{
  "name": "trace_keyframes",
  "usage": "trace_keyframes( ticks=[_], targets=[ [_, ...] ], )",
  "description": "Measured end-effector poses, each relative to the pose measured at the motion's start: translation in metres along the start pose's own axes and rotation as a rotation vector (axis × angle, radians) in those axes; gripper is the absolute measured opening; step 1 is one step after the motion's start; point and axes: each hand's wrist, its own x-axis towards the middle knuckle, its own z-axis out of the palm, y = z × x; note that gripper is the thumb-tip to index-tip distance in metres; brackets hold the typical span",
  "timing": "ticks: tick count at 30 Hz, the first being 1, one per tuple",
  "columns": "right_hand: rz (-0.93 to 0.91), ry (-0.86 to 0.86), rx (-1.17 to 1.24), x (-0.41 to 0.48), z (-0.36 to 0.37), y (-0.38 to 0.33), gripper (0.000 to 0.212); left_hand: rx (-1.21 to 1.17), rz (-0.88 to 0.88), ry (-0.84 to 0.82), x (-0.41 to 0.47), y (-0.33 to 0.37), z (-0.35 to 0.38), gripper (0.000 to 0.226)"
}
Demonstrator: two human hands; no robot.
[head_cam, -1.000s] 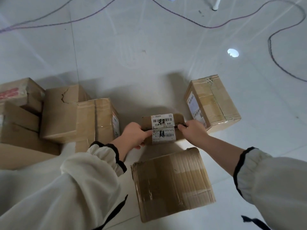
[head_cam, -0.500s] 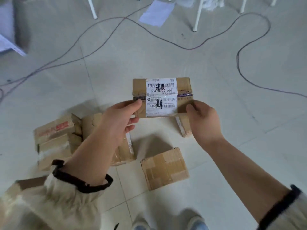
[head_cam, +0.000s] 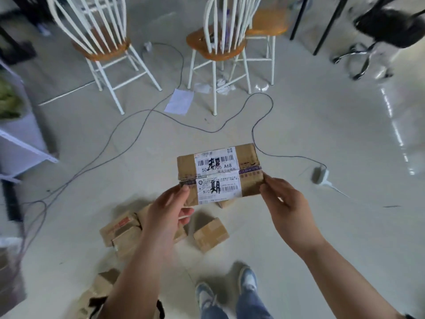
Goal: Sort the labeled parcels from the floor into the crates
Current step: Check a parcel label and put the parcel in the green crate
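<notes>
Head view: a brown cardboard parcel [head_cam: 218, 173] is held up in the air in the middle of the scene, above the floor [head_cam: 322, 125], with its long side running left to right and its right end tilted slightly up. A white label [head_cam: 217, 174] with barcodes, printed codes and black handwritten marks wraps over its facing side.

The left hand [head_cam: 167, 212] grips the parcel's left end: the thumb lies on the front face and the other fingers curl round behind. The right hand [head_cam: 285, 203] pinches the right end, with the thumb at the near corner and the fingers curled behind the box.

Below the hands, several more boxes lie on the floor: a small one [head_cam: 210, 231] stands alone, and a cluster [head_cam: 119, 229] sits to its left, partly hidden by the left forearm. Another box [head_cam: 101, 286] lies nearer, at the bottom left. Two blue and white shoes [head_cam: 248, 280] stand at the near edge.

Farther off, two white chairs [head_cam: 101, 42] with orange seats stand side by side. A sheet of paper [head_cam: 179, 101] lies between them, and a dark cable [head_cam: 142, 120] winds across the floor to a pale adapter [head_cam: 319, 174] at the right. A black office chair [head_cam: 386, 26] stands at the far right.
</notes>
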Motion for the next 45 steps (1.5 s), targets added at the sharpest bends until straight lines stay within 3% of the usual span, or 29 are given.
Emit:
trace_keyframes(
  ticks=[5,8,17,24,31,37,45],
  targets=[
    [0.005,0.051,0.011,-0.036,-0.012,-0.030,0.026,-0.214,-0.146,0.002,-0.036,0.022,0.004,0.005],
    [-0.002,0.067,-0.026,-0.040,-0.009,-0.041,0.025,-0.241,-0.109,0.042,-0.044,0.034,0.003,0.008],
    [-0.018,0.214,-0.009,-0.070,-0.025,-0.077,0.022,-0.074,0.145,-0.164,-0.057,0.081,-0.003,0.008],
    [0.082,0.597,0.207,-0.150,-0.036,-0.078,0.031,0.072,0.179,-0.530,-0.095,0.089,0.029,0.011],
    [0.182,1.014,0.205,-0.300,-0.092,-0.060,0.036,0.257,0.242,-0.953,-0.210,0.043,0.103,0.010],
    [0.303,1.376,0.149,-0.486,-0.130,-0.032,0.037,0.381,0.213,-1.306,-0.376,-0.048,0.155,0.008],
    [0.561,1.785,0.105,-0.747,-0.108,-0.018,0.040,0.611,0.046,-1.747,-0.603,-0.218,0.146,0.008]
  ],
)
